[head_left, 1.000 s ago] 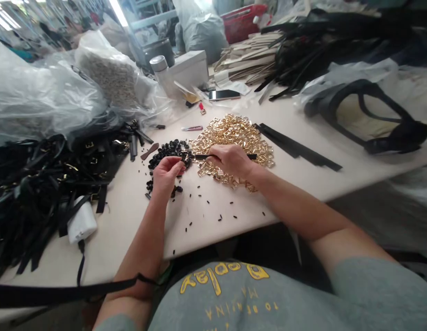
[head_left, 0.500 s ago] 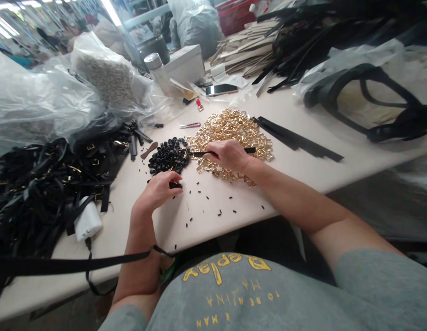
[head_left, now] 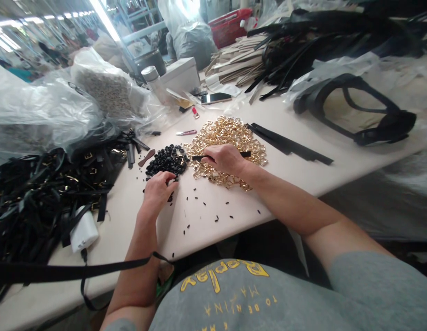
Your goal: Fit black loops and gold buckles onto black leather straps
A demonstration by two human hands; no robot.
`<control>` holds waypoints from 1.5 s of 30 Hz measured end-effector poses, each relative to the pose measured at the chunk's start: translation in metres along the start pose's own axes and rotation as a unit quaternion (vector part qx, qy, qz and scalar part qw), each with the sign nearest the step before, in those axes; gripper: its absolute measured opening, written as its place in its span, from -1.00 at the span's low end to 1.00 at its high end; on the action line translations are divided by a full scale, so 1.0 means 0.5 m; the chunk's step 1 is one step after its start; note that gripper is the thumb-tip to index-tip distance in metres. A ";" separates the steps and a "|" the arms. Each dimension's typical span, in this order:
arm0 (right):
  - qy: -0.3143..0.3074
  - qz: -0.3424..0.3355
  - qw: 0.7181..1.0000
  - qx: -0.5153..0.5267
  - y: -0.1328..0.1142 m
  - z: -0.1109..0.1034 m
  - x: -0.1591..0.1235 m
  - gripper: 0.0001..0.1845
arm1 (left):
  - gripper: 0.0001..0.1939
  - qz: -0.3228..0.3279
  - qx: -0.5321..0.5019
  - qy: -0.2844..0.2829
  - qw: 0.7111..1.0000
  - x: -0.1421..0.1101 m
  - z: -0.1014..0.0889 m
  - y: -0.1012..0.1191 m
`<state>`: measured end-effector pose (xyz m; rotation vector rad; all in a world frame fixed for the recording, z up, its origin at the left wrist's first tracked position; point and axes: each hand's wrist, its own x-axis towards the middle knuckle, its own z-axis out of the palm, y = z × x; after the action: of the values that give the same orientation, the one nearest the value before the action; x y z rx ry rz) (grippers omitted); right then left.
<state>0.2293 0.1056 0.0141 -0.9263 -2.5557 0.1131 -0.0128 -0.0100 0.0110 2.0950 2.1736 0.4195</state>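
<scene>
My right hand (head_left: 223, 158) is closed round a black strap (head_left: 245, 154), held level just above a heap of small gold buckles (head_left: 230, 131). The strap's left end pokes out toward a pile of black strap loops (head_left: 167, 158), where a gold buckle (head_left: 187, 157) sits at its tip. My left hand (head_left: 158, 189) is at the near edge of that pile, thumb and index finger pinched together. What lies between those fingertips is too small to make out. A few loops lie under the left palm, partly hidden.
Finished-looking buckled black straps (head_left: 44, 197) crowd the left, beside a white charger (head_left: 83, 232). Small black bits dot the table (head_left: 206, 230). Thread snips (head_left: 186, 133), a phone (head_left: 216, 98) and two flat black strips (head_left: 289, 145) lie farther off. A black cord crosses my left forearm.
My left hand has shifted slightly, and its finger and thumb have closed at the loop pile. The right hand keeps its hold on the strap. The whole view has tilted a little.
</scene>
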 end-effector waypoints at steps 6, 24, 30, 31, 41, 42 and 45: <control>0.014 0.005 1.000 -0.001 0.006 0.000 -0.001 -0.72 | -0.82 0.063 -0.016 0.020 0.998 0.027 0.020 0.052; 0.008 -0.011 1.000 0.015 -0.002 0.008 0.000 -0.73 | -0.92 0.036 -0.106 -0.091 0.990 0.101 0.050 0.105; 0.056 -0.037 0.997 0.035 -0.003 -0.011 -0.003 -0.72 | -0.73 -0.037 -0.410 -0.013 0.911 0.075 0.059 0.082; 0.075 -0.048 0.995 0.041 -0.006 -0.018 -0.005 -0.70 | -0.69 -0.064 -0.471 0.005 0.880 0.069 0.057 0.077; 0.065 -0.054 0.911 0.403 -0.054 -0.062 -0.027 -0.73 | -0.50 -0.145 -0.666 0.147 0.717 0.054 0.036 0.077; 0.022 -0.038 0.877 0.479 -0.059 -0.066 -0.028 -0.73 | -0.52 -0.127 -0.660 0.162 0.723 0.053 0.036 0.078; -0.078 0.017 0.771 0.632 -0.071 -0.075 -0.030 -0.70 | -0.60 -0.074 -0.641 0.191 0.740 0.050 0.036 0.085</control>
<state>0.2341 0.0663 0.0502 -0.3632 -1.8414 1.7040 0.0314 0.0179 0.0079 1.0347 1.2932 1.7783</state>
